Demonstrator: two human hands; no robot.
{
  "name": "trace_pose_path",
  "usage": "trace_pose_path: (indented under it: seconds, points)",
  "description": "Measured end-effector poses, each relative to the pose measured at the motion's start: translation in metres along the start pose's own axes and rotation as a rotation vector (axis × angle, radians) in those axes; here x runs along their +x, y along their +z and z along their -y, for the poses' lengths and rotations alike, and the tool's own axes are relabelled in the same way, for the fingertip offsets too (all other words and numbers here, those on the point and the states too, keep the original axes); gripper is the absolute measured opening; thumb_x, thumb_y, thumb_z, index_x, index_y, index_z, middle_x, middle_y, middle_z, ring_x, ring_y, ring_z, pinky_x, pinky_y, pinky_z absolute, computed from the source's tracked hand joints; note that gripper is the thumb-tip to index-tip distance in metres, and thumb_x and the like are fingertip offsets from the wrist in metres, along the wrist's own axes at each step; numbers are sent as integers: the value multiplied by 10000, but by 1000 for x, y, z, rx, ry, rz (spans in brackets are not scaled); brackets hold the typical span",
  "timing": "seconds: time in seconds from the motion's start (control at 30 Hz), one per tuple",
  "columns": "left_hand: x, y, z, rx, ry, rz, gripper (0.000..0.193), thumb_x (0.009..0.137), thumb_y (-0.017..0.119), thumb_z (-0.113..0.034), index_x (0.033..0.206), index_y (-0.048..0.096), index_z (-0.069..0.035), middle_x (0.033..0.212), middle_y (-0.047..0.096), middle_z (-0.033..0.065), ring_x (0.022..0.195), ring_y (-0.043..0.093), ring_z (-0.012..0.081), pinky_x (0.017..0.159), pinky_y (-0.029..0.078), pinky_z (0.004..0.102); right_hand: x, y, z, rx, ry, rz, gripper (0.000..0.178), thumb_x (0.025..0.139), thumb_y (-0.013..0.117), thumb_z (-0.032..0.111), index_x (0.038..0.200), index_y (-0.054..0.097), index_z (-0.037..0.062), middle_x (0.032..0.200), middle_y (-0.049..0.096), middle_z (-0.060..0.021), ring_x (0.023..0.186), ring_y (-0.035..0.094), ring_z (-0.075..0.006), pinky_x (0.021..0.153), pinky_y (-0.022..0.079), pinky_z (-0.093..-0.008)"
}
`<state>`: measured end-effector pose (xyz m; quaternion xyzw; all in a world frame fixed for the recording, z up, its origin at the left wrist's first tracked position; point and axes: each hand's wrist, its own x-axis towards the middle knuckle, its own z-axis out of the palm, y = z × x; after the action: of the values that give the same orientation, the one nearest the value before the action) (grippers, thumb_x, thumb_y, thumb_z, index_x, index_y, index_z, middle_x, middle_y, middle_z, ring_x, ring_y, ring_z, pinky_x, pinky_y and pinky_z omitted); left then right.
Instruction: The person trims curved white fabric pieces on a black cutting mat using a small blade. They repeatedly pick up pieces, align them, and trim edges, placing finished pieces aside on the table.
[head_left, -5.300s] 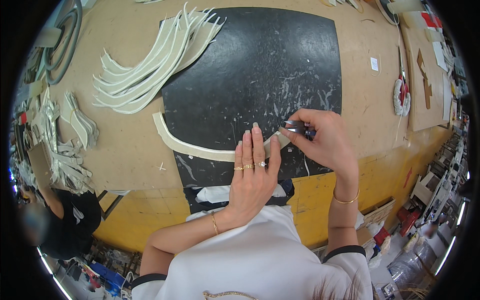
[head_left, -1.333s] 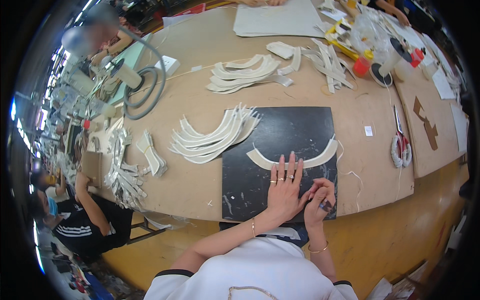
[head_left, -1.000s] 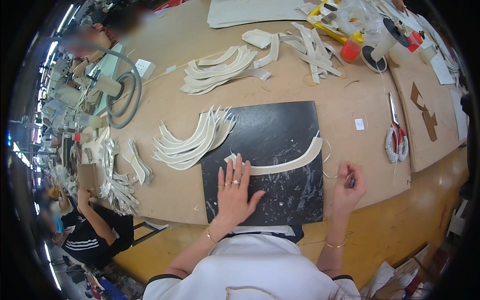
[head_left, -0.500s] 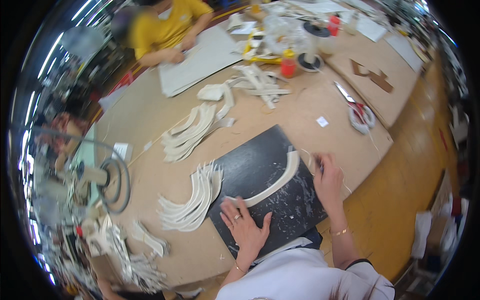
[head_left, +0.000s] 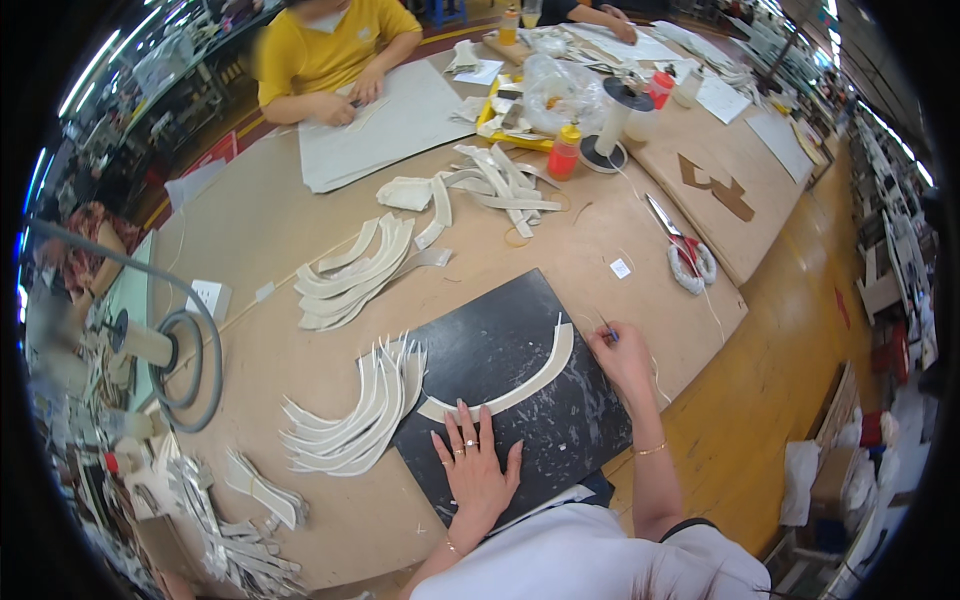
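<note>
A curved off-white strip [head_left: 535, 385] lies on a black cutting board [head_left: 590, 425], with a thin white sliver standing up at its upper tip. My left hand [head_left: 478, 470] rests flat on the board, fingers spread, its fingertips on the strip's lower end. At the board's right edge, my right hand [head_left: 625, 358] is closed around a small thin pointed tool [head_left: 608, 328] with a dark blue part. Its exact kind is unclear. Left of the board lies a fan of similar curved strips [head_left: 365, 415], partly overlapping its edge.
More strips [head_left: 355, 275] lie beyond the board. Red-handled scissors [head_left: 685, 245], a thread spool [head_left: 606, 135] and a red bottle [head_left: 563, 155] are farther right. A grey hose [head_left: 215, 350] curls at left. Across the table, a person in yellow [head_left: 335, 55] works on pale sheets [head_left: 400, 130].
The whole view has shifted, moving most things left and down in the picture. A thin pale loop by my right fingers no longer shows; the pointed tool is now visible. My left hand stays on the strip.
</note>
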<state>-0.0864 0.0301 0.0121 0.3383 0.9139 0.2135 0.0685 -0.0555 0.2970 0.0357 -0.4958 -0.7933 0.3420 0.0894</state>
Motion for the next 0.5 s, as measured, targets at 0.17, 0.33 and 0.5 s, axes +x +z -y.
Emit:
trace_pose_path:
  seconds: [0.17,0.33,0.5]
  points:
    - [2,-15,-6,-367,91,-58,451,884,681,-214,1298,599,-55,1449,454,232,1362,389,427,1140,242,531,-32,-43,16,21,-207,80,248,793,783,231,841,706,0,736,688,-127,617,644,-232,597,502,-330]
    - [9,-38,-14,-1349,-65,254,279,952,625,-126,1203,662,-11,1262,622,146,1193,574,234,1028,424,359,-88,-59,43,175,-552,521,193,770,817,166,875,722,36,748,689,-89,590,640,-194,553,488,-281]
    - [3,-65,-8,-1777,-147,345,238,972,603,-79,1193,673,-20,1302,559,133,1186,546,207,1015,455,358,-107,-32,62,355,-693,835,173,782,805,147,916,734,63,762,698,-51,580,637,-185,545,491,-269]
